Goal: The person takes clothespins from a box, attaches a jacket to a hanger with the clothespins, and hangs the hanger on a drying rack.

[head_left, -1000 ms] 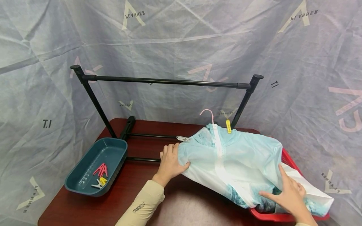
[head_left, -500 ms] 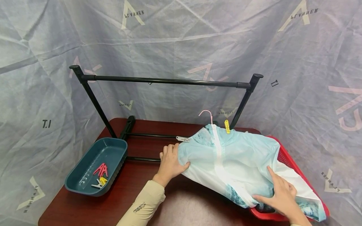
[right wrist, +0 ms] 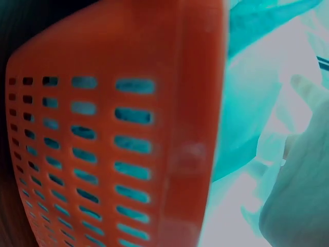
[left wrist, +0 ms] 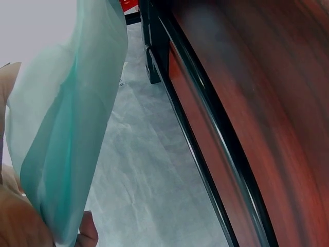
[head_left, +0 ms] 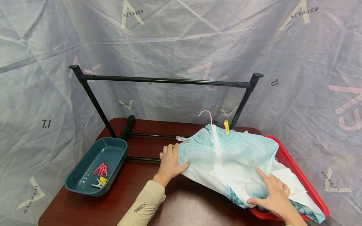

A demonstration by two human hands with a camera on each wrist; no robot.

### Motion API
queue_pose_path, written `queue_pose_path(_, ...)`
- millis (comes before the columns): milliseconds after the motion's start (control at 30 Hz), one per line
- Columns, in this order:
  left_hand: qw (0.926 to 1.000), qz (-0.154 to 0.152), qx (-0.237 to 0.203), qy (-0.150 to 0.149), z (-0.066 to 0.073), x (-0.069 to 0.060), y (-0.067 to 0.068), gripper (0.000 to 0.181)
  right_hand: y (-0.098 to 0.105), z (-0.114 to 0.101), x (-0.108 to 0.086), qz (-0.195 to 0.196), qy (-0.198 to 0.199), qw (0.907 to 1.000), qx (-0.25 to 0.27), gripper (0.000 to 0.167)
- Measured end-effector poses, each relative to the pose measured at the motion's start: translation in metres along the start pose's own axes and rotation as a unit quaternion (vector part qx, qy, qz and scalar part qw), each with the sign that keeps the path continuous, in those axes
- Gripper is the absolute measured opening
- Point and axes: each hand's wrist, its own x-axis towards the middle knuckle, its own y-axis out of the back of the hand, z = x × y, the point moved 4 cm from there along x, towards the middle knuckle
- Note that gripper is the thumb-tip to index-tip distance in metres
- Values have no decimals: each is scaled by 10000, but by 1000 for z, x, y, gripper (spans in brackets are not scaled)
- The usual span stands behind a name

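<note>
Left hand pinches the jacket while the right hand, thumb and fingers spread, lies against it.

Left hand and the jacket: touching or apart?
Touching. The head view shows it: the left hand grips the left edge of the jacket, its thumb lying over the pale fabric.

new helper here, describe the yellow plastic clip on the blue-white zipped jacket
Find the black tubular rack, then the blue-white zipped jacket. Right of its pink hanger hook stands the yellow plastic clip; the neighbouring white plastic clip lies left.
</note>
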Motion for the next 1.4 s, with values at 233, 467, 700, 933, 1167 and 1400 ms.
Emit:
queue_pose_path(233,10000,-31,-22,46,0,0,0,86,-7,-7,2,-8,161,9998,-132,125)
queue_pose_path(467,9999,-53,-73,76,0,0,-1,86,-13,-11,5,83,242,9990,-364,97)
queue_pose_path(700,9999,-84,-104,76,1,0,-1,86,-15,-13,8,124,374,9967,-706,68)
queue_pose_path(933,10000,-61,-40,48,1,0,0,86,-14,-15,13,61,318,9945,-992,58)
queue_pose_path(1167,9999,-134,-65,84,1,0,-2,87,-13,-14,18,205,380,9922,-1172,40)
queue_pose_path(1400,9997,-210,-74,121,1,0,-5,88,-13,-14,22,457,712,9863,-1415,20)
